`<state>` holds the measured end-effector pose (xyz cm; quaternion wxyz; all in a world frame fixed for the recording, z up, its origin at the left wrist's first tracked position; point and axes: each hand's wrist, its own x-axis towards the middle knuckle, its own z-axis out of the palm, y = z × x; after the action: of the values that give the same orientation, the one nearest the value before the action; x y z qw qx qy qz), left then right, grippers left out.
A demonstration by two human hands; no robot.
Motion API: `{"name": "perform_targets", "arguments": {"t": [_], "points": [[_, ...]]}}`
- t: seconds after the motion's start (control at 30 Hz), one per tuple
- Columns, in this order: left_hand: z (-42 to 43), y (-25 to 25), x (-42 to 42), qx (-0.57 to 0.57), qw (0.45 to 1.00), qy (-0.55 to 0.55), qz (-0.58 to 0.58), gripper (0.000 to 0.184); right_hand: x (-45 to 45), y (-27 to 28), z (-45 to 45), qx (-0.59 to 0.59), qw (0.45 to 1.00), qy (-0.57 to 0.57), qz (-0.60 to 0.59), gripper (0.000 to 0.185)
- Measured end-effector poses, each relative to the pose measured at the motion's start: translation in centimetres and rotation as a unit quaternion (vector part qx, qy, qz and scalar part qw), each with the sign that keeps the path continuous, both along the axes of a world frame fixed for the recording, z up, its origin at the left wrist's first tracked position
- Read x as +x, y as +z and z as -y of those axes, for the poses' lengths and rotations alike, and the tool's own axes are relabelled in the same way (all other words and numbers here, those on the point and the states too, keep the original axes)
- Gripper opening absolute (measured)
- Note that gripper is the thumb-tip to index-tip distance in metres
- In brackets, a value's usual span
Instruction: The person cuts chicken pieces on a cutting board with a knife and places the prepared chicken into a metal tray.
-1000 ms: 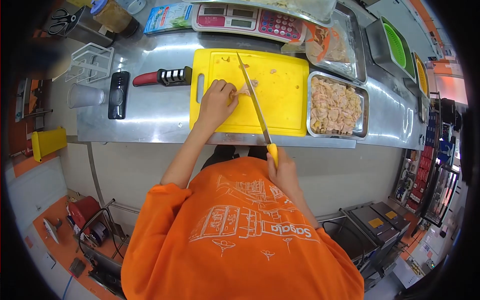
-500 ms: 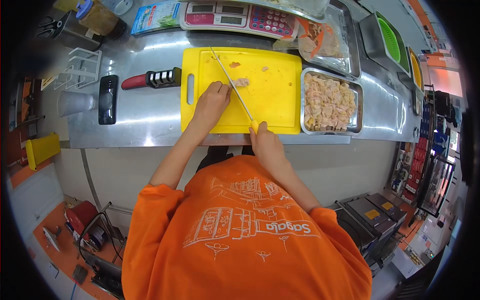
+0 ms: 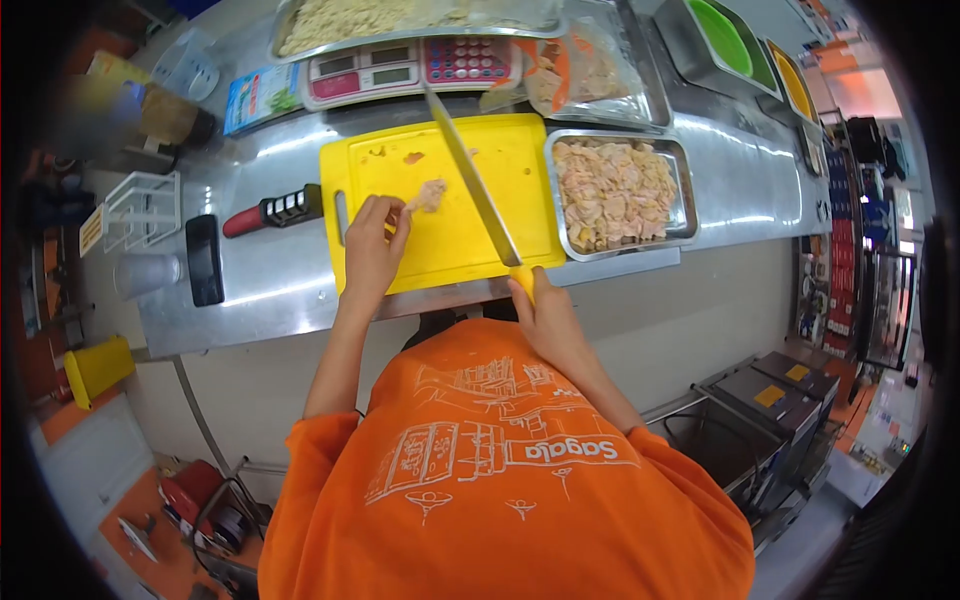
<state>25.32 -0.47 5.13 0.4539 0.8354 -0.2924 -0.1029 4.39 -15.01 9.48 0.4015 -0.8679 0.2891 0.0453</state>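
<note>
A yellow cutting board lies on the steel counter. My left hand is over its left half, thumb and fingers closed on the near end of a small piece of raw chicken. In my right hand, at the board's front edge, is the yellow handle of a long knife. The blade slants up and left across the board, to the right of the chicken piece and apart from it. Small scraps dot the far part of the board. Right of the board, a steel tray holds many cut chicken pieces.
Left of the board lie a red-handled knife sharpener and a black phone. A white wire rack and a plastic cup stand farther left. Behind are a scale, a tray of pale food and a plastic bag.
The knife has lifted away from the chicken piece and moved to its right. My left hand has opened from a curled grip into a pinch at the piece's end. The view has shifted and tilted.
</note>
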Motion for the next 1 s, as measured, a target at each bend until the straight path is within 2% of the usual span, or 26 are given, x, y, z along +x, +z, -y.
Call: {"name": "perform_targets", "arguments": {"t": [0.03, 0.07, 0.13, 0.2, 0.27, 0.3, 0.37, 0.4, 0.47, 0.53, 0.6, 0.67, 0.73, 0.83, 0.9, 0.97, 1.0], "points": [[1.4, -0.3, 0.3, 0.04, 0.992, -0.018, 0.118, 0.014, -0.8, 0.3, 0.2, 0.007, 0.998, -0.047, 0.028, 0.033], [2.6, -0.3, 0.2, 0.032, 0.992, -0.038, 0.119, 0.014, -1.5, 0.1, 0.5, 0.001, 0.997, -0.068, 0.029, 0.033], [5.5, 0.1, 0.1, 0.132, 0.959, -0.08, 0.238, 0.016, -3.0, -0.8, 1.4, -0.007, 0.998, -0.053, 0.016, 0.032], [6.5, -1.5, 0.9, 0.134, 0.954, -0.116, 0.242, 0.015, -3.9, -0.9, 1.7, -0.004, 0.998, -0.063, -0.002, 0.033], [6.4, -2.0, 1.7, 0.198, 0.955, -0.167, 0.143, 0.012, -4.8, -1.7, 1.5, 0.011, 0.998, -0.057, -0.019, 0.033], [5.9, -1.4, 1.8, 0.2, 0.952, -0.175, 0.15, 0.012, -5.1, -2.6, 1.5, 0.001, 0.999, -0.047, -0.023, 0.033], [6.1, 1.2, 2.2, 0.1, 0.984, -0.142, -0.027, 0.013, -4.4, -3.1, 1.9, -0.009, 0.999, -0.05, -0.015, 0.033], [7.8, 3.9, 1.7, 0.103, 0.983, -0.152, -0.021, 0.013, -4.0, -2.7, 2.0, 0.018, 0.998, -0.052, -0.003, 0.033], [12.1, 9.3, -2.2, 0.007, 0.977, -0.201, -0.067, 0.014, -3.7, -2.9, 2.0, 0.047, 0.997, -0.054, 0.006, 0.033], [17.8, 9.9, -4.9, -0.065, 0.956, -0.282, -0.053, 0.015, -2.8, -4.0, 2.6, 0.027, 0.999, -0.013, 0.03, 0.032], [24.5, 9.3, -7.2, -0.108, 0.923, -0.368, 0.017, 0.016, -2.5, -4.8, 3.2, 0.02, 0.999, -0.016, 0.037, 0.033], [30.5, 7.7, -10.2, -0.11, 0.901, -0.415, -0.055, 0.018, -2.6, -5.3, 3.6, 0.006, 0.998, 0.014, 0.064, 0.035], [34.7, 3.4, -12.0, -0.098, 0.878, -0.459, 0.094, 0.02, -2.8, -5.4, 4.0, 0.018, 0.997, 0.016, 0.07, 0.036], [34.9, 2.6, -12.4, -0.063, 0.904, -0.387, 0.172, 0.021, -3.2, -4.3, 5.1, 0.052, 0.996, 0.03, 0.064, 0.037], [32.4, 3.4, -10.4, -0.16, 0.935, -0.282, 0.142, 0.018, -4.0, -5.0, 5.5, 0.065, 0.995, 0.028, 0.065, 0.037], [29.1, 2.4, -6.9, -0.188, 0.978, -0.038, 0.082, 0.017, -5.1, -5.3, 6.0, 0.09, 0.993, 0.035, 0.075, 0.035], [27.2, -0.2, -3.0, -0.152, 0.973, 0.034, 0.169, 0.014, -5.2, -5.5, 6.4, 0.111, 0.99, 0.037, 0.078, 0.034]]}}
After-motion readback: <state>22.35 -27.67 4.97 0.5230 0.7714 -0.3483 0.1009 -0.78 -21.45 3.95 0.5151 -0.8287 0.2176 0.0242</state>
